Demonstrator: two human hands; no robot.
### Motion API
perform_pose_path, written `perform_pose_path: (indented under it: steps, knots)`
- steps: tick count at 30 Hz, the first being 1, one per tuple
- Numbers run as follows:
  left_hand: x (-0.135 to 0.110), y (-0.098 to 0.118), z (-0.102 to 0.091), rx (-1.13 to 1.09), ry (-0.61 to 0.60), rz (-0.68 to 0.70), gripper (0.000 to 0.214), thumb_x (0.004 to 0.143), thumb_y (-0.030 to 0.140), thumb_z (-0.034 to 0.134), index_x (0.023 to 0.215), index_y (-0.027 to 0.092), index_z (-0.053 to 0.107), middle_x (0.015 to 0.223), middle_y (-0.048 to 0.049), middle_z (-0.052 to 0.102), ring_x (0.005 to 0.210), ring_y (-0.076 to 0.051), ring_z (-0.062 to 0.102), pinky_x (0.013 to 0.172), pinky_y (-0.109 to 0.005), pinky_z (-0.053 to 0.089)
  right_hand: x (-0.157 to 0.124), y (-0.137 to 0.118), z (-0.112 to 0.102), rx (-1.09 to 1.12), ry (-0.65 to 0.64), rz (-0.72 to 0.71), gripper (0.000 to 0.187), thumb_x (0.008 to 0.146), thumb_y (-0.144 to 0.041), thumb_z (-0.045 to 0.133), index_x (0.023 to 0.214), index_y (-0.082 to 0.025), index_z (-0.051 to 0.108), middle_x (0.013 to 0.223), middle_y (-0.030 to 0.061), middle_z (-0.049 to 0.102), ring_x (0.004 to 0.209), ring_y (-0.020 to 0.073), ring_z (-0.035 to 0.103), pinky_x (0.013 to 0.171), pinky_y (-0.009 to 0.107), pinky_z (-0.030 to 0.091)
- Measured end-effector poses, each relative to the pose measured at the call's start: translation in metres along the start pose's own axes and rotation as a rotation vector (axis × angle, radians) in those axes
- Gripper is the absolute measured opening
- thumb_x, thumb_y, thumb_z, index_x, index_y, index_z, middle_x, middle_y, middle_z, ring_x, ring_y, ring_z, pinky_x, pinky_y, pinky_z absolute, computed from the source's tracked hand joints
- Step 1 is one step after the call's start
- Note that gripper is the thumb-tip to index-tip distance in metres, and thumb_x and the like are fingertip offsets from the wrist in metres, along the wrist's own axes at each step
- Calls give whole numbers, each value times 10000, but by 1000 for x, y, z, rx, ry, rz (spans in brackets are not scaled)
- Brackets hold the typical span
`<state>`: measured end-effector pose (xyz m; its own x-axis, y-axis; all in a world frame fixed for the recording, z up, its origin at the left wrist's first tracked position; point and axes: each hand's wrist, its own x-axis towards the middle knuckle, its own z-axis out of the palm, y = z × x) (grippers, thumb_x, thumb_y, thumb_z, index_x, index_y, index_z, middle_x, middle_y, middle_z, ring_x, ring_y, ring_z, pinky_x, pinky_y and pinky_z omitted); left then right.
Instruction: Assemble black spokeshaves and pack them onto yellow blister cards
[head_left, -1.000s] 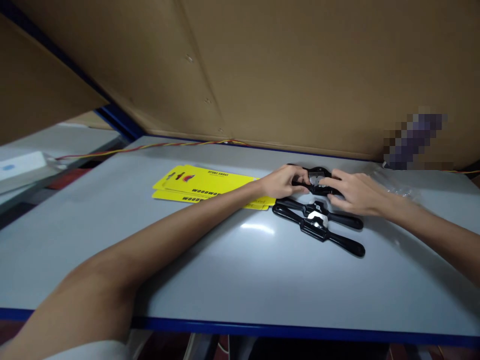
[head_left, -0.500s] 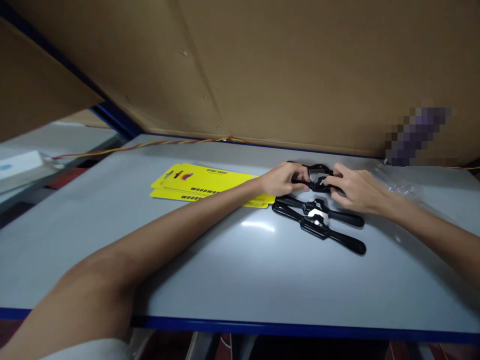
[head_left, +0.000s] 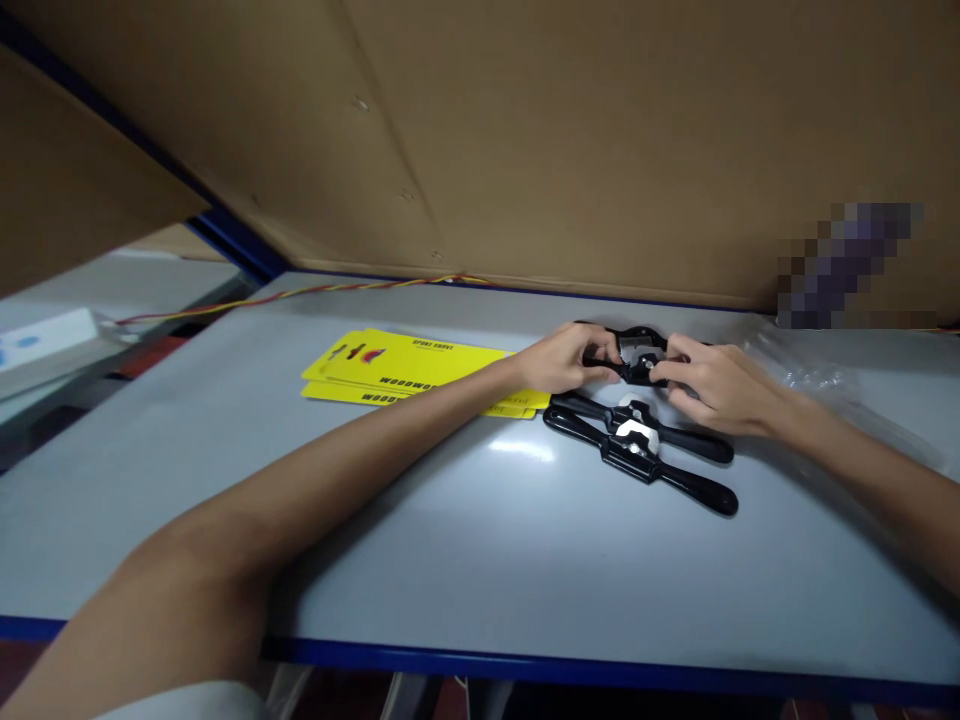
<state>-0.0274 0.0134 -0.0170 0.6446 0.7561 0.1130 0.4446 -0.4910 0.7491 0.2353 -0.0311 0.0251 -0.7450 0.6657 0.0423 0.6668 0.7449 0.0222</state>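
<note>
My left hand (head_left: 564, 358) grips the left handle of a black spokeshave (head_left: 636, 352) at the far middle of the grey table (head_left: 420, 540). My right hand (head_left: 716, 385) is closed on the same tool, its fingertips pinching at the metal centre. Two more black spokeshaves (head_left: 641, 448) lie side by side just in front of my hands, slanting toward the right. Yellow printed cards (head_left: 409, 368) lie stacked flat to the left of my left hand.
A brown cardboard wall (head_left: 570, 140) rises behind the table. A red and yellow twisted wire (head_left: 300, 292) runs along its base. Crumpled clear plastic (head_left: 817, 375) lies at the right. Another grey table with a white box (head_left: 45, 345) stands far left.
My right hand's fingers have shifted slightly on the centre of the held spokeshave. The view has drifted a little; the other tools and cards have not moved.
</note>
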Motion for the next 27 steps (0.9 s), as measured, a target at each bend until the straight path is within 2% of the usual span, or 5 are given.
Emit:
perform_pose_path:
  steps: [4,9,17,23,27]
  knots:
    - [0,0,0,-14,-9,-3,268,842,416,742,889,166,657,719,31,490,642,-121,397,628,-282,303,-1,-1,-1,-108,-5,109,436,1020,-283,367,1194,-185,755,1127,132,660,633,165,405,609,351,219]
    - [0,0,0,0,-8,0,275,842,415,741,912,160,664,731,25,504,644,-120,406,626,-281,315,-1,-9,2,-127,-6,170,458,1018,-279,367,1293,-181,720,1167,141,678,674,182,477,611,349,228]
    - [0,1,-1,-5,-12,6,275,838,416,742,911,162,666,747,20,514,654,-122,410,643,-289,321,5,-9,1,76,9,60,431,1018,-276,385,1231,-192,749,1081,106,648,737,178,532,693,332,342]
    - [0,1,0,-8,-7,6,250,838,406,731,876,168,666,733,25,487,667,-128,412,653,-292,324,2,4,4,30,6,15,376,1012,-315,405,1019,-185,757,1040,102,625,680,160,449,644,327,274]
    - [1,-1,1,-27,-4,11,235,829,387,741,876,170,667,737,24,495,662,-126,414,653,-292,323,0,7,8,-52,78,69,429,1021,-326,394,1201,-192,759,1093,113,645,667,164,442,639,333,264]
